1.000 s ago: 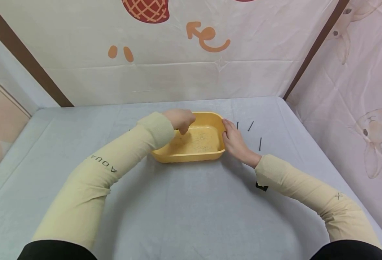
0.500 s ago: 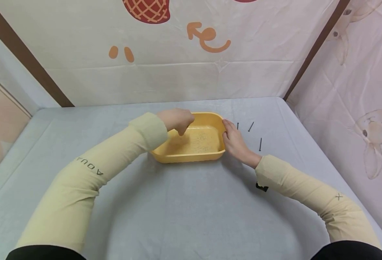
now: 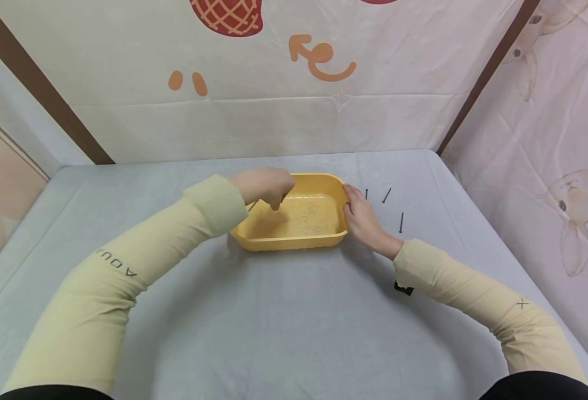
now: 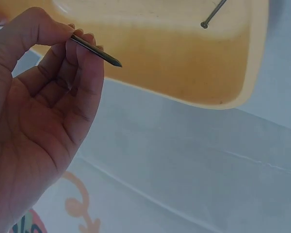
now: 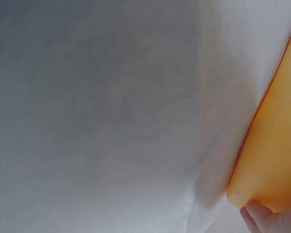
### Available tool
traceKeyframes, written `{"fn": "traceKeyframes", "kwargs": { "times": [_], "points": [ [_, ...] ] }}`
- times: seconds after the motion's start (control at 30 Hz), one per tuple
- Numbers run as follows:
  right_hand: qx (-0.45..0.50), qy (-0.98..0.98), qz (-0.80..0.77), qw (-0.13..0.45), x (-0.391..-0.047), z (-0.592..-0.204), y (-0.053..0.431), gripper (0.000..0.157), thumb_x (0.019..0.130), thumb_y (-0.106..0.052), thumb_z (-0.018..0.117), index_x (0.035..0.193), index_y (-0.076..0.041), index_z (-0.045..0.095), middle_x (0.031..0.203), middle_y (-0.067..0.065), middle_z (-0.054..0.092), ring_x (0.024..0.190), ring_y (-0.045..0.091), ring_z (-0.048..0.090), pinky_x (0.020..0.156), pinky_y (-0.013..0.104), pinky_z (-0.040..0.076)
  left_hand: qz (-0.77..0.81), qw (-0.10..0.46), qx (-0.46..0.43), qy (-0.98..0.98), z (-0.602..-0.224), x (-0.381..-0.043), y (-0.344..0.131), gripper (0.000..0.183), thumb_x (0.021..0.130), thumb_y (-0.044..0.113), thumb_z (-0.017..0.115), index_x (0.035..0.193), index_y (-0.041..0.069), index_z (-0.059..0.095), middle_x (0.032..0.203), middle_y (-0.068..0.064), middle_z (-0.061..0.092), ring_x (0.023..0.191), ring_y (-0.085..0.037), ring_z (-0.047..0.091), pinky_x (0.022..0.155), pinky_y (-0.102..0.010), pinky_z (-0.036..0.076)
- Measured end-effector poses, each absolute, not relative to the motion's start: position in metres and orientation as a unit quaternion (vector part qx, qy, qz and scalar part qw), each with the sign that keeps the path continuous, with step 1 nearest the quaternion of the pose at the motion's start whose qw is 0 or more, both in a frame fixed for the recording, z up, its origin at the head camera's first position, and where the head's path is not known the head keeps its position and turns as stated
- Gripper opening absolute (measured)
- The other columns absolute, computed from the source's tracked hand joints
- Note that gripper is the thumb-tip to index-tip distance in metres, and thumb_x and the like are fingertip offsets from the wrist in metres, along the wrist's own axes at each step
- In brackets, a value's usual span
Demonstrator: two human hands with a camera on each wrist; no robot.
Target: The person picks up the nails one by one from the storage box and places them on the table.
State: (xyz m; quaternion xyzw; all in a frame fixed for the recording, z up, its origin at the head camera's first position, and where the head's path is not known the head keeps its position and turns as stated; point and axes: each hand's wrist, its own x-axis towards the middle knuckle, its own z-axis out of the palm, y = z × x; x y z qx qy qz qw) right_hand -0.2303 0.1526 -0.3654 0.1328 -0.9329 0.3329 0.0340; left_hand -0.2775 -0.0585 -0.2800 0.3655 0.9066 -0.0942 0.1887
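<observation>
In the left wrist view, my left hand pinches a dark nail between thumb and fingers, its pointed end sticking out. That hand is over the left part of a yellow plastic tray in the head view. Inside the tray lies another nail; beside the left cuff it shows as a short dark line. My right hand rests against the tray's right end with its fingers extended. The right wrist view shows its fingertips touching the tray's outer wall.
To the right of the tray, three loose nails lie on the cloth: one by the right fingers, a slanted nail and a nearer nail. A pale blue cloth covers the table. Behind it hangs a printed curtain.
My left hand has shifted slightly left across the tray, and its forearm has moved left too. A nail beside the cuff has come into view. The right hand stays where it was.
</observation>
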Motion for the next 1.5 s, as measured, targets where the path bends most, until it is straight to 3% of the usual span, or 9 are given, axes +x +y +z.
{"fn": "traceKeyframes", "kwargs": {
  "times": [0.4,0.9,1.13,1.5],
  "points": [
    [0.136,-0.933,0.332,0.04,-0.23,-0.365,0.152,0.046,0.095,-0.003,0.03,0.139,0.008,0.025,0.144,0.022,0.026,0.134,0.029,0.023,0.109,0.04,0.022,-0.044,0.194,0.339,0.919,-0.267,-0.268,-0.073,0.008,0.075,-0.002,0.06,0.079,0.005,0.06,0.083,-0.005,0.06,0.071,-0.017,0.051,0.062,-0.028,0.045],
    [0.13,-0.934,0.331,0.033,-0.23,-0.366,0.152,0.046,0.095,-0.004,0.03,0.139,0.008,0.024,0.144,0.021,0.025,0.134,0.029,0.023,0.109,0.04,0.022,0.025,0.173,0.338,0.925,-0.26,-0.262,-0.089,0.01,0.074,-0.004,0.06,0.078,0.005,0.056,0.077,-0.006,0.056,0.067,-0.017,0.045,0.058,-0.026,0.037],
    [0.132,-0.935,0.328,0.037,-0.229,-0.365,0.153,0.046,0.095,-0.004,0.031,0.139,0.008,0.025,0.144,0.022,0.026,0.134,0.03,0.023,0.109,0.04,0.021,0.056,0.174,0.329,0.926,-0.257,-0.258,-0.095,0.01,0.075,-0.001,0.062,0.084,0.002,0.059,0.08,-0.005,0.057,0.07,-0.018,0.048,0.06,-0.027,0.041],
    [0.128,-0.936,0.327,0.033,-0.23,-0.365,0.153,0.046,0.095,-0.005,0.03,0.139,0.007,0.024,0.144,0.021,0.026,0.134,0.029,0.023,0.109,0.04,0.022,0.089,0.144,0.342,0.924,-0.255,-0.252,-0.111,0.009,0.071,-0.002,0.062,0.078,0.003,0.058,0.076,-0.005,0.057,0.071,-0.02,0.049,0.063,-0.029,0.043]
  ]
}}
